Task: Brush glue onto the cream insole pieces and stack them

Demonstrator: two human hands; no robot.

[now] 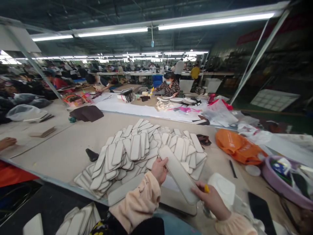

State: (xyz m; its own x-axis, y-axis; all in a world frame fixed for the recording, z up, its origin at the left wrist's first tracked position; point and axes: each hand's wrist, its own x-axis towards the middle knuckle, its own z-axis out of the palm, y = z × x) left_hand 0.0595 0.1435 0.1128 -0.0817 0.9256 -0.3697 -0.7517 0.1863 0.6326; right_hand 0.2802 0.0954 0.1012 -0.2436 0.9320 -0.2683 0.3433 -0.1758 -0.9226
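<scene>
My left hand [160, 171] is closed on the left edge of a long off-white padded strip [179, 174] with rounded ends. The strip slants from upper left to lower right above the table. At its near end, my right hand [214, 199] is closed, fingers against the strip's right edge. A small yellow tool [206, 188] pokes out of that same hand; the rest of it is hidden. Just beyond lies a big heap of similar white pieces [135, 147], overlapping at many angles. Another long strip [126, 191] rests partly behind my left sleeve.
More white pieces [78, 222] are stacked low at the left. On the right are a white container [221, 189], a dark phone-like slab [260, 209], a purple basin [271, 182] and an orange bag [237, 147]. A co-worker [168, 86] sits across the table.
</scene>
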